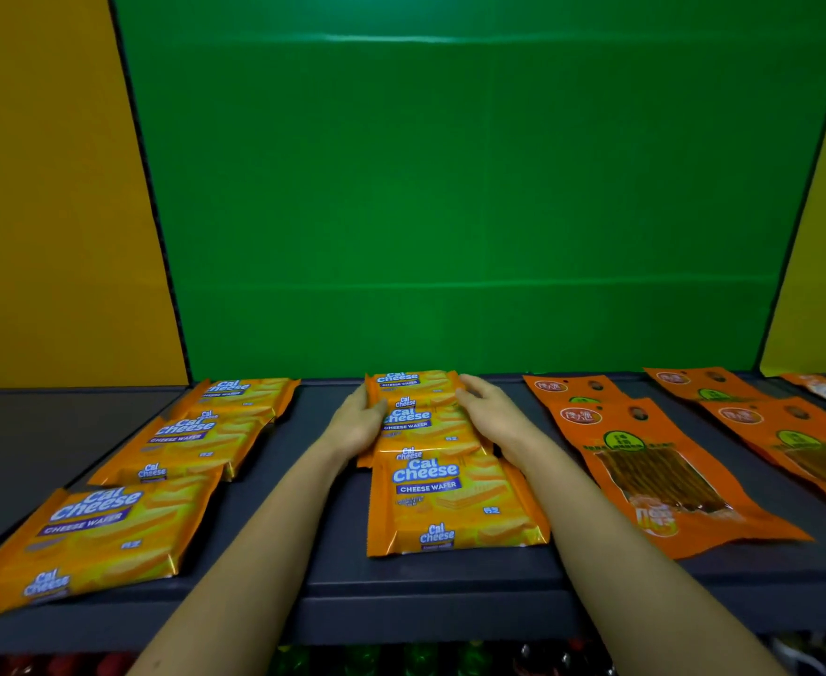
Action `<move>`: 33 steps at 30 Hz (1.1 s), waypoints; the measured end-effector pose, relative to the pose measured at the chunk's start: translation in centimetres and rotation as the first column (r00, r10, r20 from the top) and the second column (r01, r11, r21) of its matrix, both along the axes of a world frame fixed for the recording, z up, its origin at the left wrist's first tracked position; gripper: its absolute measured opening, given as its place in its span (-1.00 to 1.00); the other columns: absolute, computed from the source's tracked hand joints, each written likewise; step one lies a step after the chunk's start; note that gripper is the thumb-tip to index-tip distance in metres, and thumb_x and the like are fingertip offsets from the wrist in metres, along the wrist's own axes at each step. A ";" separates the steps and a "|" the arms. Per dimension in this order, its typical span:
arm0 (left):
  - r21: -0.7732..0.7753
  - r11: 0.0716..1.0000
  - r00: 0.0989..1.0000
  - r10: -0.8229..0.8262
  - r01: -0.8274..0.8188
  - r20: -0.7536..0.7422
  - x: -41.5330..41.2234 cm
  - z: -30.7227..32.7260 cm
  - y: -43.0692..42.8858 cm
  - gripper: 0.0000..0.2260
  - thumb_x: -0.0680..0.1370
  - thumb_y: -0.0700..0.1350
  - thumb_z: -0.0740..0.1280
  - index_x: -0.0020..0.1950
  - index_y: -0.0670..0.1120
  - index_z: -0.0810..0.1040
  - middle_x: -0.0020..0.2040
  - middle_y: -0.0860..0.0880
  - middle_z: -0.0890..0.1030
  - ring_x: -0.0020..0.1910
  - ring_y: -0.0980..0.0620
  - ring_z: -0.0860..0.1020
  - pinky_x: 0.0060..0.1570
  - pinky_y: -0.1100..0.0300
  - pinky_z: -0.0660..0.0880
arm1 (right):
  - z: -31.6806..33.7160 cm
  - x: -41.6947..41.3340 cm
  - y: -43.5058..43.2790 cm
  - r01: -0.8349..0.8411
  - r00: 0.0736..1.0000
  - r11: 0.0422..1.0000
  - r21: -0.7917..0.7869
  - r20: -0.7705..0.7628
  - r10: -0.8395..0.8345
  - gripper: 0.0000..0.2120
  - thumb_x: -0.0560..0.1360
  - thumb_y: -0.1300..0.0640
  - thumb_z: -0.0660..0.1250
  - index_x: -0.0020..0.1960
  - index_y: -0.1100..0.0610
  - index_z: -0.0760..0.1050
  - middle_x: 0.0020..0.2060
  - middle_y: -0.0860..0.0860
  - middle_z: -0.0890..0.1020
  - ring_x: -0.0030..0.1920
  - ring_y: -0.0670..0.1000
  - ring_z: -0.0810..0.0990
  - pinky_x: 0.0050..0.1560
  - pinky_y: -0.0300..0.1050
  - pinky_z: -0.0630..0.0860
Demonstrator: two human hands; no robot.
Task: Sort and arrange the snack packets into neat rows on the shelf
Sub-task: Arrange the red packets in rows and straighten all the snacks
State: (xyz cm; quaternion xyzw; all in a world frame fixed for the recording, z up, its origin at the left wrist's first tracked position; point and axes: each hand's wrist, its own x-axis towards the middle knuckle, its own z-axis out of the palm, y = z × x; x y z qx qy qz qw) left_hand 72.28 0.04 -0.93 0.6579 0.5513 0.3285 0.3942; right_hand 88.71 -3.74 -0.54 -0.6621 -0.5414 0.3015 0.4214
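Three orange Cal Cheese wafer packets lie in a row down the middle of the dark shelf (pixel 332 568): a near packet (pixel 452 505), a middle packet (pixel 423 426) and a far packet (pixel 411 385). My left hand (pixel 354 424) presses the middle packet's left edge. My right hand (pixel 491 414) presses its right edge, fingers spread flat. A second row of wafer packets runs along the left: near (pixel 84 539), middle (pixel 191 441), far (pixel 242 395). Orange spicy-stick packets (pixel 659 470) lie in rows on the right.
A green back panel (pixel 474 197) closes the shelf behind, with yellow panels either side. More stick packets (pixel 801 446) sit at the far right. Bottles (pixel 401 661) show on the level below the shelf edge.
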 end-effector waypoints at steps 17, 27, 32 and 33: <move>0.032 0.997 0.997 -0.076 0.076 0.008 0.5 0.3 -0.7 -0.61 0.63 -0.06 0.11 0.44 -0.11 0.25 0.35 -0.08 0.44 0.14 -0.02 0.53 0.16 0.11 0.44 | -0.7 0.5 -0.7 0.075 0.991 0.997 0.028 0.106 -0.077 -0.67 0.61 0.19 0.07 0.32 0.23 0.42 0.32 0.13 0.47 0.33 0.13 0.40 0.26 -0.14 0.31; -0.011 0.997 0.997 -0.080 0.080 0.015 -0.9 -0.6 -4.5 -0.43 0.58 0.04 0.20 0.50 -0.13 0.08 0.46 -0.04 0.26 0.25 0.02 0.43 0.21 0.11 0.40 | -0.9 0.7 -5.8 -0.081 0.976 0.996 -0.029 -0.204 0.074 -0.56 0.63 0.12 0.09 0.49 0.12 0.16 0.24 -0.01 0.39 0.30 0.03 0.42 0.17 -0.16 0.37; 0.087 0.987 0.988 -0.131 0.138 -0.085 -0.8 -0.8 -5.7 -0.47 0.56 0.01 0.25 0.45 -0.12 0.16 0.43 -0.07 0.25 0.12 0.16 0.33 0.06 0.26 0.32 | -2.1 -0.2 -6.4 -0.079 0.997 0.997 0.009 0.003 0.079 -0.55 0.62 0.04 0.08 0.49 0.04 0.15 0.46 0.04 0.29 0.41 0.06 0.35 0.40 -0.01 0.30; 0.095 0.984 0.985 -0.141 0.150 -0.098 -0.7 -0.8 -6.0 -0.46 0.56 0.00 0.26 0.45 -0.12 0.14 0.44 -0.08 0.23 0.12 0.16 0.33 0.06 0.27 0.32 | -1.9 -0.3 -6.6 -0.079 0.997 0.997 0.015 0.019 0.079 -0.57 0.62 0.06 0.07 0.48 0.04 0.18 0.43 0.03 0.35 0.37 0.04 0.40 0.33 -0.12 0.34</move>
